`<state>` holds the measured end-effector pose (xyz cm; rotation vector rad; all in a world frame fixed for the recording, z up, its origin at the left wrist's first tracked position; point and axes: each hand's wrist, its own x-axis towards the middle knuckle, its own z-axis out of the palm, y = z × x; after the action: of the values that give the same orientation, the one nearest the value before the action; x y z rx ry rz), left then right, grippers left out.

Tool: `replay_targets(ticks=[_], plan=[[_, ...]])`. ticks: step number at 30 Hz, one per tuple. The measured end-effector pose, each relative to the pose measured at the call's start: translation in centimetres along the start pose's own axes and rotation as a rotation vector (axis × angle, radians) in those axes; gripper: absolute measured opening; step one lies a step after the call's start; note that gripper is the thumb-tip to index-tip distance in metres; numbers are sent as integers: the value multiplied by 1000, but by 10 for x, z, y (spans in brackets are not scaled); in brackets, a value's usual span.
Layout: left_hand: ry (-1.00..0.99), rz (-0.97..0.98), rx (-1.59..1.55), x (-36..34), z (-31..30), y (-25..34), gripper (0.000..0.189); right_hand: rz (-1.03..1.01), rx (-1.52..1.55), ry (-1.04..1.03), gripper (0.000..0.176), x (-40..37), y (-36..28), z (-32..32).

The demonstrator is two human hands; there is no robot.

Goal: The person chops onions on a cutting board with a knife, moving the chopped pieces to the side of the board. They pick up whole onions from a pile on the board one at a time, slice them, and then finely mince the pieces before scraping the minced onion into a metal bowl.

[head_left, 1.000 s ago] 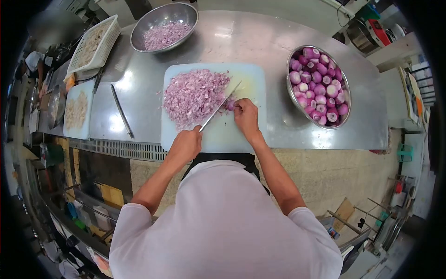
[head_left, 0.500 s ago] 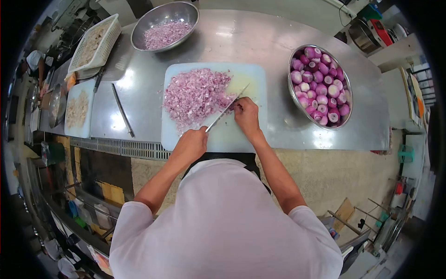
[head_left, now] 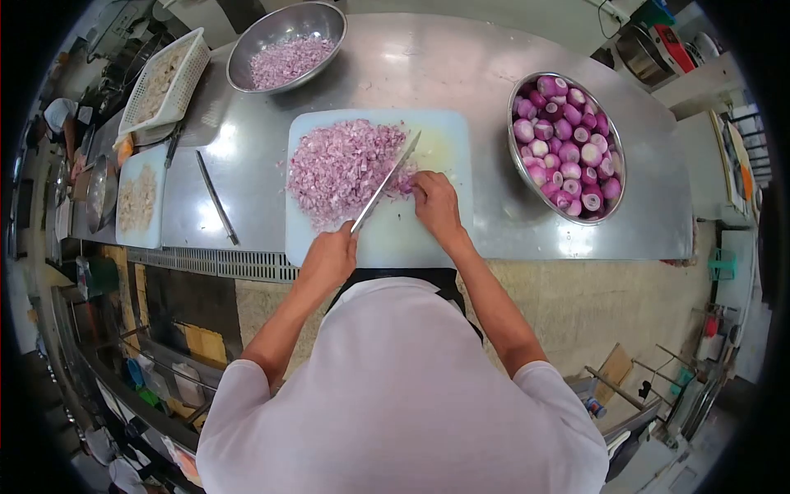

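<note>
My left hand [head_left: 327, 259] is closed round the handle of a knife [head_left: 387, 183], whose blade slants up and to the right over the cutting board [head_left: 448, 239]. On the board's right side my right hand [head_left: 437, 203] pinches a small purple onion piece [head_left: 406, 179], just right of the blade. A wide heap of chopped onion [head_left: 341, 169] covers the board's left half, touching the blade's left side. The onion piece is partly hidden by my fingertips.
A steel bowl of chopped onion [head_left: 239, 62] stands behind the board, and a bowl of peeled onions [head_left: 517, 156] at the right. Left are a dark rod [head_left: 216, 198], a second board [head_left: 155, 226] and a white basket [head_left: 188, 86]. A person [head_left: 64, 119] is far left.
The knife has swung to a steeper angle and shifted left, away from my right fingers. My left hand has moved slightly left with it, and more of the onion piece shows.
</note>
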<state>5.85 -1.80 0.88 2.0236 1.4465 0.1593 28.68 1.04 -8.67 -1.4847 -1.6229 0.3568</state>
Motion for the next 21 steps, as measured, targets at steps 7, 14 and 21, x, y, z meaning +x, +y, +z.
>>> replay_targets(ticks=[7,14,21], plan=[[1,32,-51,-4,14,-3,20,130,-7,-86,12,0,-10,-2],[-32,8,-64,-7,2,12,17,94,-20,-29,10,0,-10,0],[-79,19,-11,-6,8,10,16,121,-53,-45,9,-3,-5,-3]])
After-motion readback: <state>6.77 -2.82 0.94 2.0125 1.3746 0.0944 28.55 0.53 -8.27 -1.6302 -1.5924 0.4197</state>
